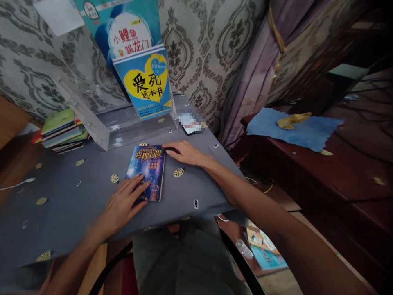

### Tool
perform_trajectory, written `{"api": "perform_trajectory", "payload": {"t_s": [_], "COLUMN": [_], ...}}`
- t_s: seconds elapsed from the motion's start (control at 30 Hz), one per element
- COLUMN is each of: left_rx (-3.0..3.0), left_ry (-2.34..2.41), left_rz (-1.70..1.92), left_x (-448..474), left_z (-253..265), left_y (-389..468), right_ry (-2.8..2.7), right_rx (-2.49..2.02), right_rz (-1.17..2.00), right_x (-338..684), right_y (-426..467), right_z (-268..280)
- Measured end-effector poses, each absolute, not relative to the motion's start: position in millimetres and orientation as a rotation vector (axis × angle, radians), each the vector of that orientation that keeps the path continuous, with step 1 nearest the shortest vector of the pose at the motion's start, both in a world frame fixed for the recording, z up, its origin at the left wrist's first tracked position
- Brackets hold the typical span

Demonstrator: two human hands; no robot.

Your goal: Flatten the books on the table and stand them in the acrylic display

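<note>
Left hand rests palm down, fingers loosely spread and nearly straight, across the near left part of a blue-purple book, hiding that corner. Right hand is half curled, its fingertips at the book's far right corner; whether they pinch it I cannot tell. Cover up, the book lies flat on the counter between both hands, its long axis running away from the body with the far end leaning slightly right, the large gold title at that end. Just beyond the hands, a clear stand blocks the far side, bearing an upright yellow-heart book. Far left of the left hand sits a book stack; beyond the right hand lies a partly blurred flat device.
</note>
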State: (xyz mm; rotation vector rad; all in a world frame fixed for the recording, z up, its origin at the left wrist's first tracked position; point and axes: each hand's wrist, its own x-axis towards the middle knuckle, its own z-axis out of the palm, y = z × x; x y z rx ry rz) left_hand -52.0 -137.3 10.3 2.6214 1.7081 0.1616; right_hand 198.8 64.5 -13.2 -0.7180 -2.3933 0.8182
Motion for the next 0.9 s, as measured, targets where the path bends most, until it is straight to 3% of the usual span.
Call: {"api": "perform_trajectory", "payload": {"t_s": [0.9], "left_rx": [2.942], "left_ry": [1.611], "left_rz": [0.341], "left_x": [-17], "left_z": [9], "left_y": [-129], "right_ry": [-2.553], "right_rx": [-0.620], "right_rz": [0.509], "right_x": [185], "right_y": [54], "right_z": [-23]}}
